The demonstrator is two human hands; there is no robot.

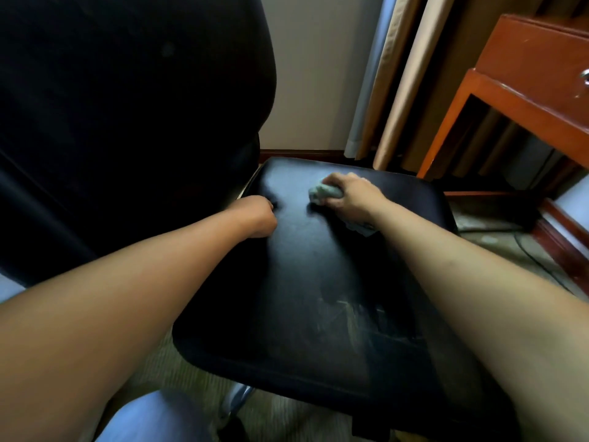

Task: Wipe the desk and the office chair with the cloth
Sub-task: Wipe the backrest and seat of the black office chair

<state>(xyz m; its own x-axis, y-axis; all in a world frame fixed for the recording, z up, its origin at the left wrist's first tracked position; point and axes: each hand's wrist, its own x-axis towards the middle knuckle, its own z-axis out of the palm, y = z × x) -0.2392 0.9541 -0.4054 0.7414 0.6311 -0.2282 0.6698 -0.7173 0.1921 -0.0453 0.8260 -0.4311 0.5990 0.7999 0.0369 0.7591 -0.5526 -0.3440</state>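
A black office chair fills the view, its padded seat [318, 282] in the middle and its tall backrest [127, 106] at the left. My right hand [353, 196] grips a bunched pale green cloth [322, 191] and presses it on the far part of the seat. My left hand [258, 216] rests on the seat near the backrest with its fingers curled under; what they hold is hidden. Worn, scuffed marks show on the seat's near right part. The reddish wooden desk [526, 78] stands at the upper right.
Beige curtains [408, 74] hang behind the chair beside a white wall [312, 74]. Carpet [178, 371] lies below, with a cable [535, 260] on the floor at the right. The chair's metal base [236, 400] shows under the seat. A knee in blue cloth [153, 419] sits at the bottom.
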